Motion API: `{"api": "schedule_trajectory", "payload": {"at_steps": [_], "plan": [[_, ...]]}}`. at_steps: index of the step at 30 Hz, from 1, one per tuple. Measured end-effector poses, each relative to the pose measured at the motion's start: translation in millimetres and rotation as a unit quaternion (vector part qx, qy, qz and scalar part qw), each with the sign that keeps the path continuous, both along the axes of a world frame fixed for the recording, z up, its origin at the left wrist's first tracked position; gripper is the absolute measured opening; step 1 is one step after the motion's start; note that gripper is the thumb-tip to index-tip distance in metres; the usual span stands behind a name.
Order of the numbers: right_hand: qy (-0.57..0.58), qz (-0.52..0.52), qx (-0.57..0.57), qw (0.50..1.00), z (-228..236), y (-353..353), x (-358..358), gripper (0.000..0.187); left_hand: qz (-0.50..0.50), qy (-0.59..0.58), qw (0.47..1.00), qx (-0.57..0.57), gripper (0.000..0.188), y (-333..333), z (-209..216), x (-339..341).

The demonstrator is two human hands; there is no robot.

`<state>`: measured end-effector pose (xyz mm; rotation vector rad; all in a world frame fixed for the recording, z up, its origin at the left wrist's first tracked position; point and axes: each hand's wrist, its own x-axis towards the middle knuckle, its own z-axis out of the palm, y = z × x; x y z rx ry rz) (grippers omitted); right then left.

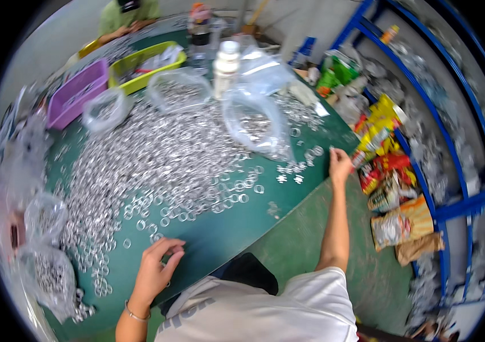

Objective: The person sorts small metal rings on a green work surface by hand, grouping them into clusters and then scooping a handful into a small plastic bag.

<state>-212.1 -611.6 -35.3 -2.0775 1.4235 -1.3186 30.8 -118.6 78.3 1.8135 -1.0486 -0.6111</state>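
A large heap of small silvery metal rings (157,159) covers the green table (219,239). My left hand (160,268) rests near the table's front edge, fingers curled and pinched at loose rings beside it. My right hand (339,165) reaches far out to the table's right edge, fingertips closed near a few scattered rings (313,153); whether it holds one is too small to tell. A clear plastic bag (256,125) holding rings lies open just left of that hand.
More clear bags (103,108) lie around the heap and at the left edge (48,273). A purple bin (77,91), a yellow bin (145,62) and a white bottle (226,62) stand at the back. Another person (125,17) sits across. Blue shelving (453,205) and packets (390,182) stand right.
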Motion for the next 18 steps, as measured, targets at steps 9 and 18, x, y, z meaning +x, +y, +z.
{"api": "schedule_trajectory", "payload": {"at_steps": [9,18], "plan": [[-0.017,-0.049,-0.105,0.993,-12,7,35,0.003,-0.088,-0.033,0.994,0.053,0.019,-33,-16,29],[-0.023,-0.078,-0.079,0.994,-6,13,36,0.009,-0.107,-0.028,0.991,0.072,0.011,-68,-19,53]]}}
